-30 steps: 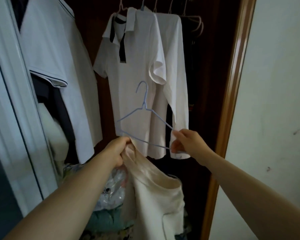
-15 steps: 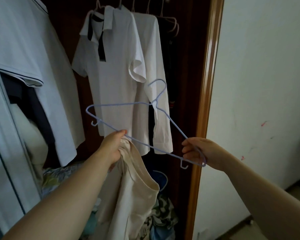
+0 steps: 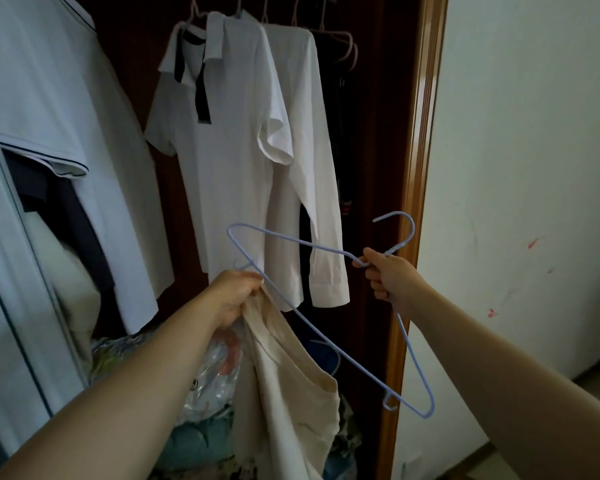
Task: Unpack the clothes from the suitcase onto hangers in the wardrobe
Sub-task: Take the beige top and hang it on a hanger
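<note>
Before the dark wooden wardrobe (image 3: 413, 168), the left hand (image 3: 234, 296) grips the neckline of a cream cotton T-shirt (image 3: 291, 393) that hangs down, and the right hand (image 3: 390, 275) holds a light-blue wire hanger (image 3: 361, 371) below its hook.

Dim, cool daylight falls from the right, brightest on the wall (image 3: 534, 133). The wardrobe (image 3: 378, 168) interior sinks into deep shadow — detail lost there. No glare. Wide-angle bending curves the door frame (image 3: 420, 168), and the forearms at the bottom edge look soft.
</note>
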Available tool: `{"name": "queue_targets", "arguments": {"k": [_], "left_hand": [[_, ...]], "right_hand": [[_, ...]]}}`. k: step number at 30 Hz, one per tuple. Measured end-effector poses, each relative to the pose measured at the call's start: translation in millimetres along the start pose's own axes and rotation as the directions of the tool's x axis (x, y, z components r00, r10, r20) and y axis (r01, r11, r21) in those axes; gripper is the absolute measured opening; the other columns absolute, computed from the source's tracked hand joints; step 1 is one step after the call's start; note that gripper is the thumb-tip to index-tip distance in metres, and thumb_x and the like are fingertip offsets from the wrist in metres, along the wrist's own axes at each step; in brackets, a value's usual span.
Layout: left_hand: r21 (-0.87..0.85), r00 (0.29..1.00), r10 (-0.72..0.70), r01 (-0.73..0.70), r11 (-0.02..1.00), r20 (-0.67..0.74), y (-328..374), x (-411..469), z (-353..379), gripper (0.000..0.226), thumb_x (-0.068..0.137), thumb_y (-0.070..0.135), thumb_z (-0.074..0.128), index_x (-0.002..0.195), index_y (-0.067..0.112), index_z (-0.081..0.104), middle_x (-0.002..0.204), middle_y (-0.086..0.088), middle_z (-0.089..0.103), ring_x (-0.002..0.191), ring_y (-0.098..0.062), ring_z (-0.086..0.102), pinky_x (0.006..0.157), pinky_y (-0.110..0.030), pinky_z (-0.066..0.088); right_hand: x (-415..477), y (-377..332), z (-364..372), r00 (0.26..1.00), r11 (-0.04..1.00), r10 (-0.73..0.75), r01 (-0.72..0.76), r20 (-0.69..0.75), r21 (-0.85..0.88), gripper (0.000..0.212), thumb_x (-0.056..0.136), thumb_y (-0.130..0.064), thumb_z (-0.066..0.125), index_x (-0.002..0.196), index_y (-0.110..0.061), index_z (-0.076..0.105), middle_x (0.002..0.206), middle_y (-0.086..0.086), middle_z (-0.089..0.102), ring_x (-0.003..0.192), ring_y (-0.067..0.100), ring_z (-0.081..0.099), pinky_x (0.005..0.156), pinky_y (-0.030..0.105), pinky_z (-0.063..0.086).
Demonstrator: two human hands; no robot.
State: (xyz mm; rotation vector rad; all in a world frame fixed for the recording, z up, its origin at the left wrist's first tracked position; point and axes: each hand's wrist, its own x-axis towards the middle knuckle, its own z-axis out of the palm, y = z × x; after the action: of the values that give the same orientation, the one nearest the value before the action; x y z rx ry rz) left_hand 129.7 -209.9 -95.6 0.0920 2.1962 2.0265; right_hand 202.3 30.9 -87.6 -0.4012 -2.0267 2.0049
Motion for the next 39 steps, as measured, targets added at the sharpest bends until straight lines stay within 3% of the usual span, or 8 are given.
{"name": "queue_targets", "arguments": {"k": [4,5,7,10,13,20,29,39], "left_hand": [[0.066,0.980,0.025,-0.013,0.998,-0.197,-3,7,-19,0.008,0.080,0.003,0.061,0.084,0.004,0.068,0.082,-0.018,0.066,0.076,-0.029,0.065,0.079,-0.042,0.057],[0.041,0.973,0.009,0.001,0.999,-0.232,-1,7,-21,0.022,0.071,0.009,0.066,0.091,0.001,0.069,0.084,-0.017,0.068,0.077,-0.030,0.067,0.079,-0.044,0.057],[-0.031,0.971,-0.030,0.024,0.999,-0.239,3,6,-24,0.043,0.055,0.019,0.067,0.092,0.000,0.070,0.079,-0.014,0.069,0.068,-0.027,0.066,0.070,-0.039,0.057],[0.030,0.952,-0.024,0.035,0.999,-0.304,10,7,-20,0.013,0.060,0.017,0.068,0.063,0.007,0.061,0.060,-0.010,0.056,0.049,-0.023,0.049,0.049,-0.026,0.041],[0.171,0.945,0.076,-0.021,0.985,-0.319,18,4,-8,0.010,0.068,0.010,0.072,0.066,0.009,0.062,0.062,-0.007,0.056,0.055,-0.022,0.051,0.052,-0.026,0.040],[0.608,0.915,0.378,-0.222,0.762,-0.139,26,8,12,0.011,0.079,0.019,0.073,0.072,0.020,0.065,0.072,0.003,0.061,0.068,-0.015,0.056,0.063,-0.024,0.039],[0.659,0.837,0.488,-0.224,0.718,-0.247,37,22,-12,0.006,0.079,0.020,0.074,0.080,0.014,0.072,0.088,-0.010,0.072,0.083,-0.029,0.066,0.078,-0.038,0.056],[0.530,0.899,0.437,-0.363,0.767,-0.017,43,-8,45,0.006,0.077,0.023,0.075,0.080,0.019,0.073,0.071,0.003,0.065,0.068,-0.011,0.058,0.062,-0.021,0.041]], "right_hand": [[1,1,-17,0.998,1.000,-0.009,0.008,-0.065,-0.011,0.031,0.097,-0.028,0.049,0.083,-0.007,0.067,0.050,-0.004,0.036,0.046,0.010,0.027,0.046,0.023,0.021],[1,1,-21,0.997,0.999,0.001,-0.004,-0.073,-0.034,0.030,0.097,-0.027,0.049,0.081,-0.007,0.066,0.050,-0.004,0.037,0.046,0.010,0.027,0.045,0.023,0.021],[1,2,-27,0.996,0.992,0.020,-0.030,-0.084,-0.121,0.031,0.097,-0.025,0.049,0.077,-0.008,0.066,0.049,-0.003,0.039,0.044,0.009,0.029,0.042,0.021,0.023],[0,4,-32,0.995,0.969,-0.005,-0.020,-0.102,-0.246,0.029,0.096,-0.022,0.052,0.075,-0.009,0.066,0.059,-0.001,0.051,0.048,0.008,0.035,0.044,0.018,0.028],[0,7,-31,0.996,0.962,-0.040,0.017,-0.081,-0.273,0.025,0.095,-0.021,0.054,0.077,-0.010,0.067,0.070,0.001,0.060,0.052,0.008,0.039,0.047,0.017,0.031],[-1,3,-13,0.999,0.970,-0.048,0.046,-0.002,-0.239,0.027,0.095,-0.026,0.055,0.078,-0.010,0.069,0.061,0.000,0.049,0.049,0.008,0.035,0.046,0.018,0.029],[-3,-19,-19,0.996,0.973,-0.048,0.031,-0.069,-0.228,0.027,0.095,-0.025,0.054,0.091,-0.004,0.069,0.063,-0.001,0.051,0.046,0.006,0.036,0.041,0.015,0.030],[-14,-11,23,0.984,0.952,-0.180,0.178,0.014,-0.249,0.034,0.097,-0.027,0.053,0.091,0.001,0.071,0.065,0.002,0.051,0.048,0.007,0.036,0.040,0.015,0.031]]}}
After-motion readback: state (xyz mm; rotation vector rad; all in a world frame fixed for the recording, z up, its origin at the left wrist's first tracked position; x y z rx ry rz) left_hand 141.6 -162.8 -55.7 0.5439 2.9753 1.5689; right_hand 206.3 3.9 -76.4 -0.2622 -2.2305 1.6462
